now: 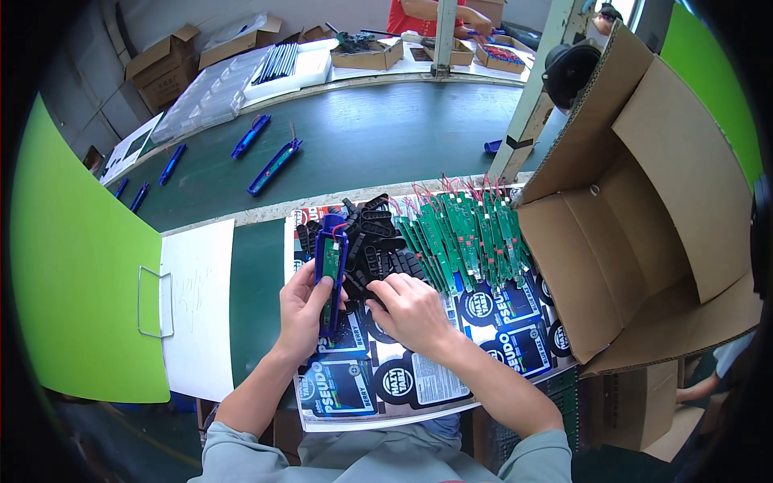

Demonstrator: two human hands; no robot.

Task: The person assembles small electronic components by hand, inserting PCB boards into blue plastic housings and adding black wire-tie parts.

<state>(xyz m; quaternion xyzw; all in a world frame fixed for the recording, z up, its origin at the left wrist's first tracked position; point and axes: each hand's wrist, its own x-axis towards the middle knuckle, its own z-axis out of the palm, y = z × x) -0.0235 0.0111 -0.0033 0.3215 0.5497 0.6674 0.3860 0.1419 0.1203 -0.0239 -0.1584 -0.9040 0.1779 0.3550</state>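
My left hand grips a long blue plastic housing, tilted almost upright, its open side facing up. A narrow green circuit board lies inside it, with red wire near its top end, and my thumb presses on the lower part. Just to the right, my right hand is closed, fingers curled together at the near edge of a pile of black ribbed pieces. What its fingertips hold, if anything, is hidden. Many green circuit boards with red wires lie bunched beyond my right hand.
A printed sheet covers the work surface. On the right stands a large open cardboard box; on the left, a green panel. Several blue housings lie on the green belt beyond. Across it, a person in red works beside small boxes.
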